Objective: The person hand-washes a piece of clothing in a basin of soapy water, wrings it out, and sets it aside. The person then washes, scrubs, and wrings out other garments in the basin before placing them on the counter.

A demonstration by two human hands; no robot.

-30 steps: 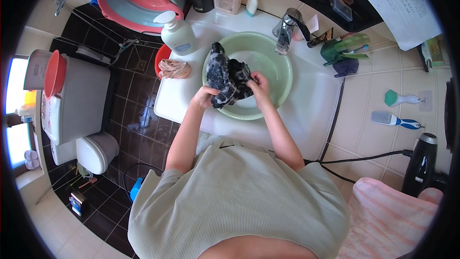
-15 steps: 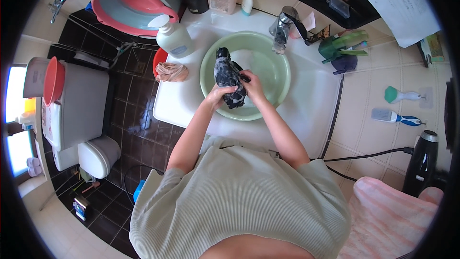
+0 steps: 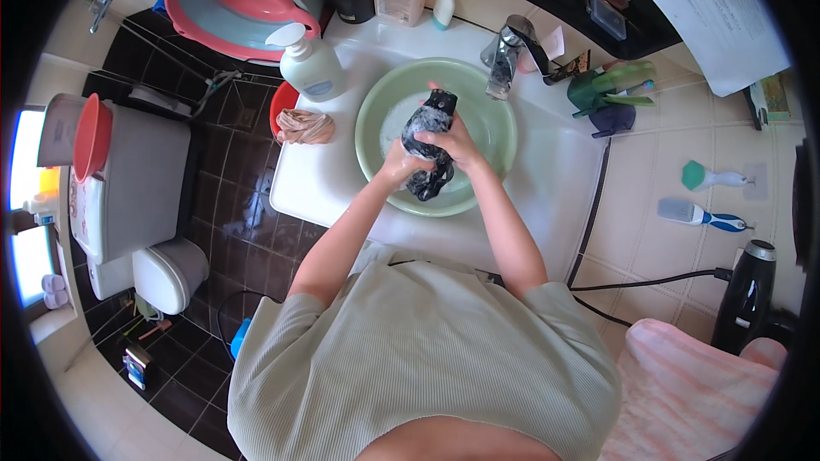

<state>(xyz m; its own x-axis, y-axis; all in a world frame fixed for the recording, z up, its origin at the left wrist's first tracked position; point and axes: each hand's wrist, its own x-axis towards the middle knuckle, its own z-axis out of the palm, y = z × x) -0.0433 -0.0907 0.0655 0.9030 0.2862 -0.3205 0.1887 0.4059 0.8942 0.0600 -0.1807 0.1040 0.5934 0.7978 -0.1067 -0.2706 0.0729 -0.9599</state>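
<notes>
Both my hands grip a bundle of wet black cloth (image 3: pixel 430 120) streaked with white suds; its exact kind cannot be made out. My left hand (image 3: pixel 400 166) is closed round its lower left side. My right hand (image 3: pixel 459 145) wraps it from the right, with a fingertip showing beyond its top. The bundle is held over a pale green basin (image 3: pixel 365 150), where foam (image 3: pixel 395 119) floats on the water at the left. The basin stands in a white sink (image 3: pixel 555 179).
Left of the basin are a white pump bottle (image 3: pixel 314 75) and a crumpled beige cloth (image 3: pixel 305 126) by a red bowl (image 3: pixel 282 101). Behind it stands a chrome faucet (image 3: pixel 506 60). A pink-rimmed tub (image 3: pixel 184 13) leans at the far left; brushes (image 3: pixel 683 210) hang at the right.
The black cloth has been turned and bunched up, its top now tilting right. My right hand has gone from pinching its edge to wrapping round it.
</notes>
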